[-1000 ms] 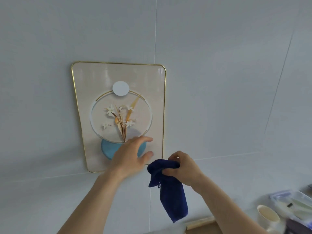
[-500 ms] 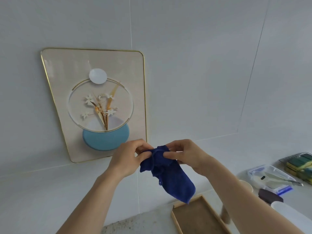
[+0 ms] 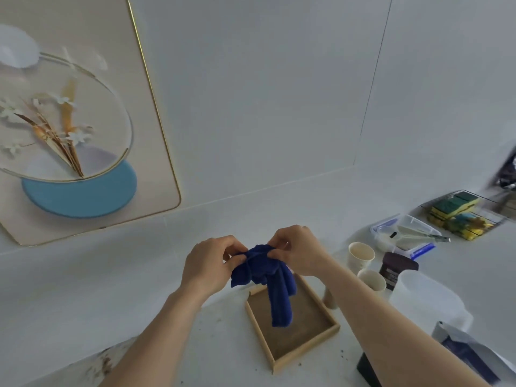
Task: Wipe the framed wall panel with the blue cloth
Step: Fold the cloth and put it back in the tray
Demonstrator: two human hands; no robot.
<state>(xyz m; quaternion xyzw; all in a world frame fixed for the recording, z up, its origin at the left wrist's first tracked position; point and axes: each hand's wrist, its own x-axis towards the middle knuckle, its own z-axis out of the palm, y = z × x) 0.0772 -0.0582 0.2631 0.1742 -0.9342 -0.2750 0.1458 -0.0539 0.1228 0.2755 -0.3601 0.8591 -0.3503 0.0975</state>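
The framed wall panel (image 3: 156, 113), beige with a thin gold rim, a flower picture and a light blue disc, hangs on the white wall at the upper left, partly cut off by the view's edge. The blue cloth (image 3: 275, 286) is bunched between both hands in the lower middle, one end hanging down over a wooden tray. My left hand (image 3: 208, 263) pinches the cloth's left side. My right hand (image 3: 300, 248) pinches its top right. Both hands are well below and right of the panel, away from the wall.
A shallow wooden tray (image 3: 332, 324) lies on the white counter under the cloth. To the right stand two paper cups (image 3: 361, 255), a dark jar (image 3: 398, 269), a translucent jug (image 3: 427, 300), a clear plastic box (image 3: 405, 234) and a rack of sponges (image 3: 458, 212).
My left hand left the panel and took hold of the cloth with the right. Both hands dropped lower, and my view swung down and right, bringing the counter into sight.
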